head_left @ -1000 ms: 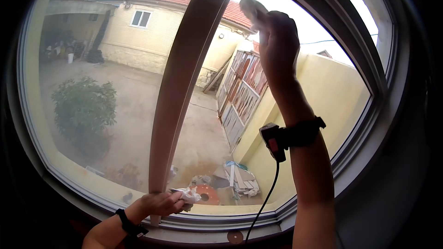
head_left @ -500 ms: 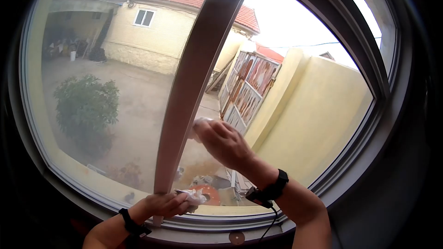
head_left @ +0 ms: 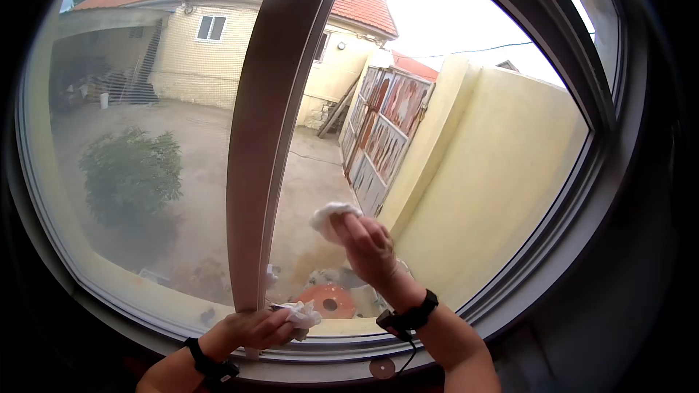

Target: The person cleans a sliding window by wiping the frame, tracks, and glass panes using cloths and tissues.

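My right hand (head_left: 370,249) is closed on a white cloth (head_left: 333,221), held up against or close to the glass of the right window pane (head_left: 502,196). Low on the brown upright frame (head_left: 255,175), my left hand (head_left: 256,330) grips a crumpled white tissue (head_left: 300,314), its fingers beside the foot of that upright. Both wrists wear black straps, and a cable hangs from the right one.
The window sill (head_left: 328,370) bears a small round disc (head_left: 382,368). Through the glass show an orange disc (head_left: 328,301), a rusty gate (head_left: 386,124), a yellow wall (head_left: 502,145), a bush (head_left: 131,175) and a red-roofed building (head_left: 211,65).
My right hand came down from the upper pane to beside the upright, then moved slightly right and lower with the cloth. My left hand keeps its place by the upright. The view has shifted a little.
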`<state>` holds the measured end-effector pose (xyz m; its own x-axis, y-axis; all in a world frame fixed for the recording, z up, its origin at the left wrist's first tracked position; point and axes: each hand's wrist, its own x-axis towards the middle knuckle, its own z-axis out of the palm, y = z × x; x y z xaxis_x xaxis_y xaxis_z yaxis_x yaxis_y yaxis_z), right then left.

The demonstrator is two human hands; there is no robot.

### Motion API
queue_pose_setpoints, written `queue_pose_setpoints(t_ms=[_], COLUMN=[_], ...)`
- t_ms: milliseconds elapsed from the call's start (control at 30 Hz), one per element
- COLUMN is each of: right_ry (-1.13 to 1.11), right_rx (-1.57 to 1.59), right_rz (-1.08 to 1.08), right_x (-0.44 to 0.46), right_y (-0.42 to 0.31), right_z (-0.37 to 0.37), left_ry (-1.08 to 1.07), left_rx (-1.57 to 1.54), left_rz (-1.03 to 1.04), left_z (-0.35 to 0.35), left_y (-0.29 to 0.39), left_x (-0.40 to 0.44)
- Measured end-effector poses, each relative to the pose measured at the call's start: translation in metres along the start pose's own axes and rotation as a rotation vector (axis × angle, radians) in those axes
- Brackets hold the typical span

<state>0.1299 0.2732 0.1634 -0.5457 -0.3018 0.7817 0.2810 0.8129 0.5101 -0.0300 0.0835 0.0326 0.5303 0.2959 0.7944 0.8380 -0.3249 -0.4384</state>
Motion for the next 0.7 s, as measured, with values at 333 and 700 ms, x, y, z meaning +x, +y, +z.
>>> queue_pose_setpoints(t_ms=[333,700], right_ry=[0.043,0.082], right_rx=[-0.055,-0.05], right_rz=[-0.059,0.113], right_x=[0.042,-0.003], right_y=[0.053,0.022], right_z=[-0.05,-0.025], left_ry=[-0.007,-0.018], left_rx=[-0.058,-0.052], left_rz=[-0.03,-0.056], left_z=[-0.007,0.0], left_y=[0.0,0.003], left_x=[0.011,-0.004])
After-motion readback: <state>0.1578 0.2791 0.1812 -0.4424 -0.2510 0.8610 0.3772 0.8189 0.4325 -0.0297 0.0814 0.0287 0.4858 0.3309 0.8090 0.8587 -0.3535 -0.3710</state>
